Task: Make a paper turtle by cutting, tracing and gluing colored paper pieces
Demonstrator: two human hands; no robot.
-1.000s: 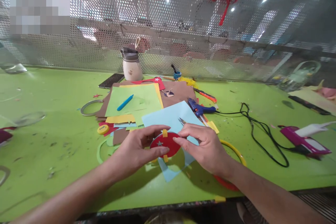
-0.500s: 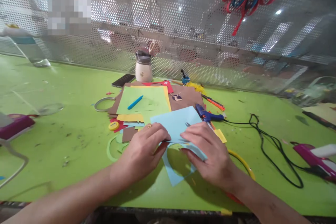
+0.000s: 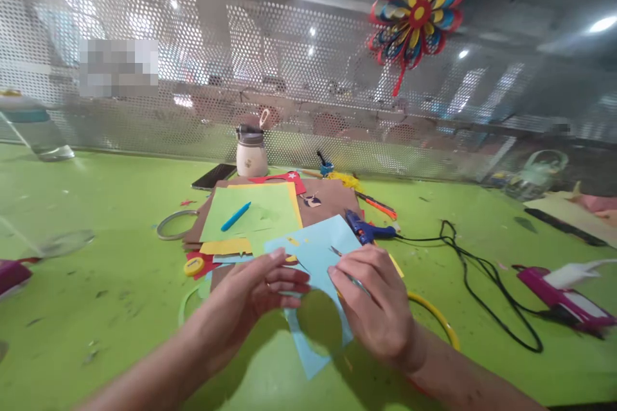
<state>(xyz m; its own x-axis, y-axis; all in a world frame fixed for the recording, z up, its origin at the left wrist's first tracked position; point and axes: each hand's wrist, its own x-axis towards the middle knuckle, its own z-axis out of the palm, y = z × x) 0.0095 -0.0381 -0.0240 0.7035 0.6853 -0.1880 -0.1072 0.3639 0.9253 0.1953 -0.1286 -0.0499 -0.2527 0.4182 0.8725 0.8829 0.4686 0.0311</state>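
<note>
My left hand (image 3: 255, 289) is open over the left side of a light blue paper sheet (image 3: 321, 231), its thumb up and fingers loosely apart. Beside its thumb are a small yellow piece (image 3: 290, 259) and a thin dark strip (image 3: 303, 266); whether the hand touches them is unclear. My right hand (image 3: 376, 302) is closed around what look like tweezers (image 3: 336, 251), thin and metallic, their tip pointing up and left over the sheet. Their body is mostly hidden by the fingers. Below the hands lies blue paper with a round hole (image 3: 311, 359).
A blue marker (image 3: 236, 216) rests on green paper (image 3: 270, 205). Behind are a phone (image 3: 214, 176) and a white bottle (image 3: 251, 157). A blue glue gun (image 3: 369, 228) with a looping black cord lies right, and a purple glue gun (image 3: 563, 295) farther right. A yellow ring (image 3: 438, 314) is near my right wrist.
My hands have moved apart. My left hand has opened and turned its palm inward, off the dark strip. The tweezers' tip now points left, and the camera view has tilted up.
</note>
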